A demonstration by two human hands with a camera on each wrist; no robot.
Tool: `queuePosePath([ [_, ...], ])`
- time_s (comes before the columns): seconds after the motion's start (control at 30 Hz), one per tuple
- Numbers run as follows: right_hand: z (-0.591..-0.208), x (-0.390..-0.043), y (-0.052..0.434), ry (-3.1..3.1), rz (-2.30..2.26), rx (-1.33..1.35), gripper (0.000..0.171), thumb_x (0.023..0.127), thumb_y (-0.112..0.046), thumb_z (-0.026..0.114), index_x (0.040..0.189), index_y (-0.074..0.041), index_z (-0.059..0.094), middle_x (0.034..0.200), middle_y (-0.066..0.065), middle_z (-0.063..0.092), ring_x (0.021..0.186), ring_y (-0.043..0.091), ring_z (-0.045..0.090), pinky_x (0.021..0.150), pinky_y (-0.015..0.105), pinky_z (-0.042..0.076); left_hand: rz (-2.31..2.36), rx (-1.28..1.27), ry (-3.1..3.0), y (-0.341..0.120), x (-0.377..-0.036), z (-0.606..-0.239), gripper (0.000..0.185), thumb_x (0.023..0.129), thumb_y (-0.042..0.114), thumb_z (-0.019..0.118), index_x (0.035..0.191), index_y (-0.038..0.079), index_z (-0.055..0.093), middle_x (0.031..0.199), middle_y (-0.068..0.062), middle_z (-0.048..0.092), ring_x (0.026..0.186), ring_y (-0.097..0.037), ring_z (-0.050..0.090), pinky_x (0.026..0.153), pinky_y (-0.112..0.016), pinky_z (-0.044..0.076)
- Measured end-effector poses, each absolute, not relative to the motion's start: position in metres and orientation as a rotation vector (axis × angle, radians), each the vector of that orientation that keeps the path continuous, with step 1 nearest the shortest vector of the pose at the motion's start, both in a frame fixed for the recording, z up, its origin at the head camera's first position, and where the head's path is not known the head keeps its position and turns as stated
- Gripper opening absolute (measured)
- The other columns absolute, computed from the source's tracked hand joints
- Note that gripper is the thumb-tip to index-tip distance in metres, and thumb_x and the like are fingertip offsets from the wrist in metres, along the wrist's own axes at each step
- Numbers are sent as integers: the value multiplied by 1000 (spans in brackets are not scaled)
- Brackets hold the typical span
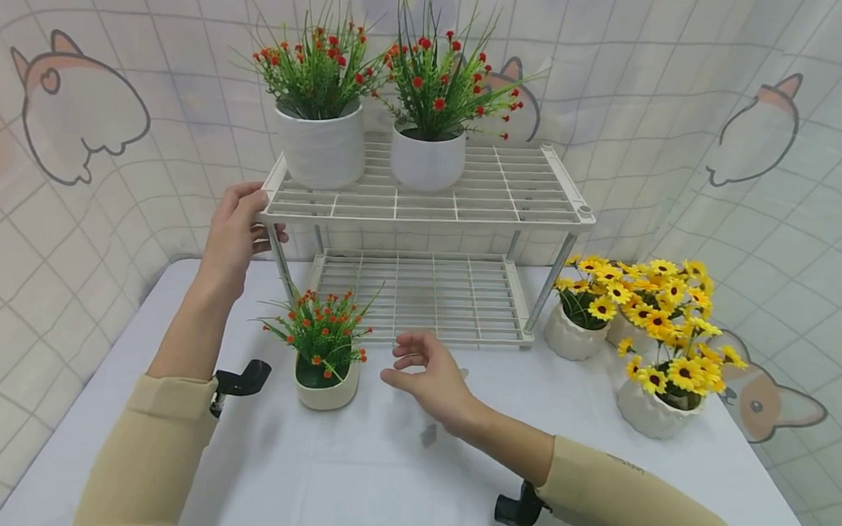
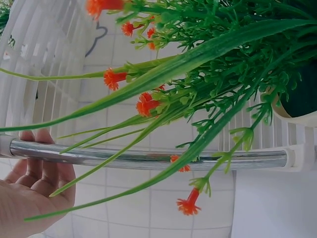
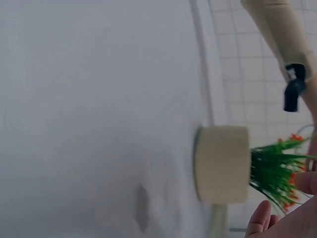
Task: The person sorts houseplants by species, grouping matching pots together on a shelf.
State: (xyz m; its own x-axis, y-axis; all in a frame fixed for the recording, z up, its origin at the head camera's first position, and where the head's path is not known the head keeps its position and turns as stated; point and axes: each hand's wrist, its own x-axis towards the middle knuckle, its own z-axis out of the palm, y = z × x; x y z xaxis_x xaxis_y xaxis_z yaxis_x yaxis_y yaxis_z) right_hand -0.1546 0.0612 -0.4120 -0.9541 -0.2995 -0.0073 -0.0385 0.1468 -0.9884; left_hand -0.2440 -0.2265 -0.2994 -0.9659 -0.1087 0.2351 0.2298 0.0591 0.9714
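My left hand (image 1: 231, 229) grips the front left corner of a white two-tier wire shelf (image 1: 423, 214), its fingers around the metal post (image 2: 109, 155) just under the upper tier. Red-flowered plants in a white pot (image 1: 328, 145) and a second white pot (image 1: 428, 161) stand on that tier. On the table, a cream pot (image 1: 327, 391) with an orange-red flowered plant (image 1: 328, 325) sits before the shelf's left side. To its right hovers my right hand (image 1: 434, 379), loosely curved with a gap between thumb and fingers, holding nothing. Its fingers (image 3: 259, 218) also show in the right wrist view.
Three white pots of yellow flowers stand right of the shelf, the nearest pot (image 1: 655, 414) toward the table's right edge. The lower wire tier (image 1: 420, 294) lies low over the white table (image 1: 358, 477). A tile-patterned curtain (image 1: 190, 108) closes off the back and sides.
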Motion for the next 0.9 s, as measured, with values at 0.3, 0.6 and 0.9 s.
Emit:
queuePosePath([
  [0.3, -447, -152, 18, 2153, -1903, -210, 67, 84, -13, 84, 137, 2, 46, 125, 18, 55, 109, 29, 58, 83, 34, 49, -1971, -106, -2092, -227, -243, -298, 42, 109, 38, 46, 142, 13, 45, 105, -2, 63, 77, -15, 65, 77, -30, 49],
  [0.6, -463, -151, -13, 2282, -1849, -226, 74, 82, -26, 86, 137, 0, 44, 127, 14, 52, 115, 31, 54, 91, 42, 48, -1973, -101, -2085, -226, -244, -301, 41, 109, 38, 46, 142, 14, 45, 106, -2, 63, 77, -14, 65, 77, -28, 50],
  [0.9, -466, -155, -14, 2341, -1788, -193, 77, 86, -32, 85, 140, 2, 42, 128, 14, 50, 117, 32, 55, 94, 44, 48, -1981, -111, -2087, -225, -245, -301, 41, 109, 37, 46, 142, 14, 45, 104, -2, 63, 77, -15, 65, 77, -29, 49],
])
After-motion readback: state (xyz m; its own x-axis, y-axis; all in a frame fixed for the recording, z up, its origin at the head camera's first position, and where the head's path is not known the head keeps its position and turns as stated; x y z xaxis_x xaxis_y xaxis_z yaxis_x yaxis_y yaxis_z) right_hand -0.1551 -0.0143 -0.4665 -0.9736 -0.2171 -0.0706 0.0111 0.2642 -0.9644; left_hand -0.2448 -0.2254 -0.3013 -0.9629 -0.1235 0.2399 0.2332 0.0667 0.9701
